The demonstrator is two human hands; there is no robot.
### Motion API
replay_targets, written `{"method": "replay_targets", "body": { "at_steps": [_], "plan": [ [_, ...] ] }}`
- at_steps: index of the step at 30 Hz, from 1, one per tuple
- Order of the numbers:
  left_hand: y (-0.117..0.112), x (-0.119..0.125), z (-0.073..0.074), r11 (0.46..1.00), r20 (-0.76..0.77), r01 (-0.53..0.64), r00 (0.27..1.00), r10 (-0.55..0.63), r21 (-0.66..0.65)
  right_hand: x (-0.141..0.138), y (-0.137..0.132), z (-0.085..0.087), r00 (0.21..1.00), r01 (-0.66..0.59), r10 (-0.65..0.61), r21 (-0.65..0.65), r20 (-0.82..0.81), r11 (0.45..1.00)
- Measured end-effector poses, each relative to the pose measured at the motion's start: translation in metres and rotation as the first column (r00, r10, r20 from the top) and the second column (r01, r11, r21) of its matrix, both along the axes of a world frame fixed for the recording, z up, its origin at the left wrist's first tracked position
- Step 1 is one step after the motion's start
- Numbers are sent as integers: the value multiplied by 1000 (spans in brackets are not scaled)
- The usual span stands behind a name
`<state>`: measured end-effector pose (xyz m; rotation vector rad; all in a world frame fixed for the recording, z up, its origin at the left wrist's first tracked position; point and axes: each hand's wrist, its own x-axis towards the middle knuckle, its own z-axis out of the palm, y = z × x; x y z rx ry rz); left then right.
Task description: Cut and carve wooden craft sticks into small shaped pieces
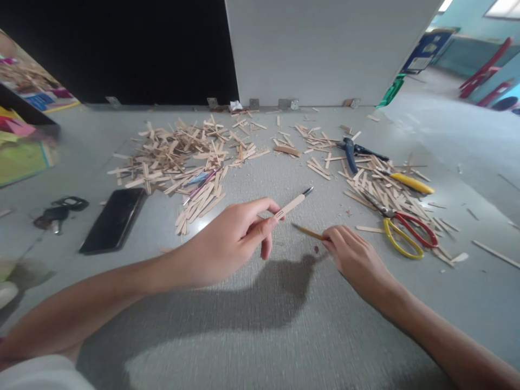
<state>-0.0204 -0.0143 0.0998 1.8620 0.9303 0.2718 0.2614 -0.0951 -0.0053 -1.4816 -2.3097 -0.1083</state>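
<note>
My left hand (247, 227) is closed on a wooden craft stick (293, 205), pinched between thumb and fingers. The stick has a small slot close to the fingers, and a dark pointed tip shows past its far end. My right hand (352, 250) is low over the table, its fingers wrapped round a thin, yellow-brown tapered piece (307, 232) that points left toward the craft stick. Most of that piece's rear end is hidden in the hand, so its exact kind is unclear. The two held things are apart.
Piles of craft sticks (182, 142) lie at the back left and right. On the right are red-and-yellow-handled scissors (400, 230), a yellow-handled tool (412, 182) and dark blue pliers (350, 154). A phone (114, 221) and keys (57, 215) lie left. An upright panel (325, 49) borders the back.
</note>
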Motion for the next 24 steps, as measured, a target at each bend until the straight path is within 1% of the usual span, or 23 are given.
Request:
{"method": "replay_targets", "body": {
  "at_steps": [2, 4, 6, 9, 13, 17, 21, 24],
  "plan": [
    [0, 0, 0, 1000, 17, -3, 1000, 3, -9, -2, -3, -1, 998, 51, -51, -8, 30, 999],
    [-1, 1, -2, 999, 44, -7, 999, 8, -31, -3, -6, -1, 996, 82, -80, -49, 30, 995],
    [-1, 1, -5, 998, 72, -5, 997, 9, -55, -5, -9, 2, 991, 117, -121, -76, -50, 990],
    [0, 1, -11, 997, 106, -1, 994, 9, -76, -12, -14, 10, 961, 159, -164, -42, -222, 986],
    [0, 3, -17, 994, 135, -5, 991, 20, -111, -24, -24, 24, 936, 148, -128, 39, -329, 988],
    [-3, 7, -18, 979, 133, 38, 991, -12, -200, -33, -32, 34, 912, 120, -101, 23, -397, 993],
    [-6, 10, -21, 963, 164, 46, 987, -2, -266, -38, -39, 35, 882, 113, -117, -36, -457, 993],
    [-8, 12, -25, 950, 180, 72, 983, -17, -304, -40, -48, 33, 857, 126, -128, -38, -500, 991]
  ]
}}
